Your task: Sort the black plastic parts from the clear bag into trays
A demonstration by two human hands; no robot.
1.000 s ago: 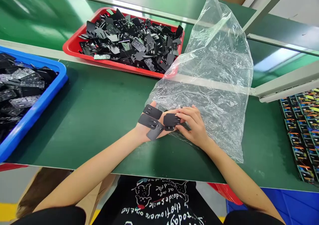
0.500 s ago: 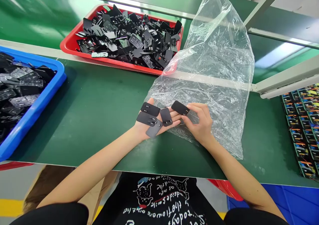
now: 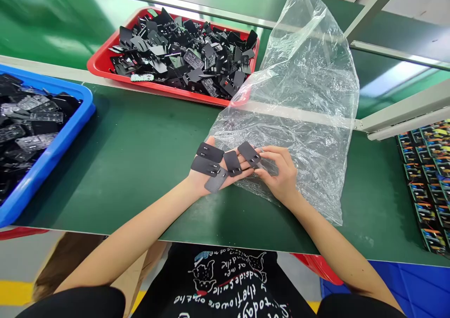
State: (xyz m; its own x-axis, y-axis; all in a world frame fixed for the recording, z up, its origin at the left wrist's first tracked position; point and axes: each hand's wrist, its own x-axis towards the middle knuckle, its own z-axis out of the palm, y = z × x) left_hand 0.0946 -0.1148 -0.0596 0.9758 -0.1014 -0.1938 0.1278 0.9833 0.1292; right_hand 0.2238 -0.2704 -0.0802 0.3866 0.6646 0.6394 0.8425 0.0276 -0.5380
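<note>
From the head view, the left hand [image 3: 225, 173] lay palm up and spread flat on the green table [image 3: 140, 168], at the near edge of a crumpled clear plastic bag [image 3: 309, 97]. Four small black plates [image 3: 210, 152] rested loose across its palm and fingers, some overlapping. The right hand [image 3: 279, 175] was curled beside the left fingertips and appeared to pinch the outermost plate [image 3: 249, 153] by its far end, between thumb and fingertips, over those fingertips.

The plates looked thin, rigid and very light, each with small raised tabs near one end. Their flat faces looked smooth, so a stack would probably slide, and lying loose they could slip off a tilted palm. An edge pinch on the short end seemed the surest hold. The bag looked limp and slippery and would need its mouth held open.

Farther back stood a red tray [image 3: 101, 62] heaped with similar black parts, and at the left a blue tray [image 3: 63, 140] of black and clear ones.
</note>
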